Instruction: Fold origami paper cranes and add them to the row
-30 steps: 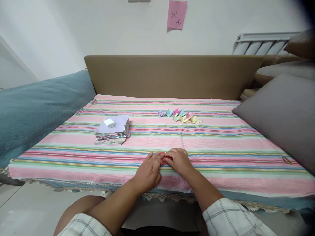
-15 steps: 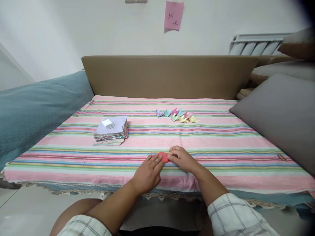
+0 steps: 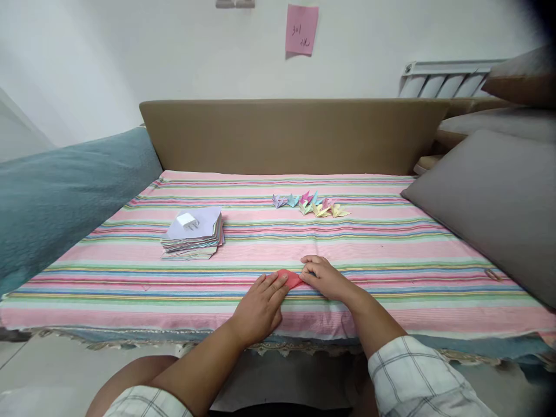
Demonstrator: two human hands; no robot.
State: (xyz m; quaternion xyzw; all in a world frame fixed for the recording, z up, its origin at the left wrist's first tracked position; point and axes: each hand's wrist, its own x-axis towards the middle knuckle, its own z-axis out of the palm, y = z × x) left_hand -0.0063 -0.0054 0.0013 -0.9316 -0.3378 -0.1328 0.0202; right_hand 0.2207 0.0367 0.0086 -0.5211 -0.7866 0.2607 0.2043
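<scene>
Paper (image 3: 291,278), folded and red, pressed onto striped cloth (image 3: 260,249) under flat left hand (image 3: 259,307); right tip pinched in right hand (image 3: 324,278), nearer than origami cranes (image 3: 321,209).

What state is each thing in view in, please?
Red paper, folded, partly covered.
Left hand, fingers flat on the red paper.
Right hand, fingers curled at its right tip.
Paper stack, uneven-edged.
White plug, unplugged, prongs exposed.
Paper figures, folded.
Striped cloth, spread, lightly creased.
Pink note, stuck up, bottom curling.
Gray cushion, leaning.
</scene>
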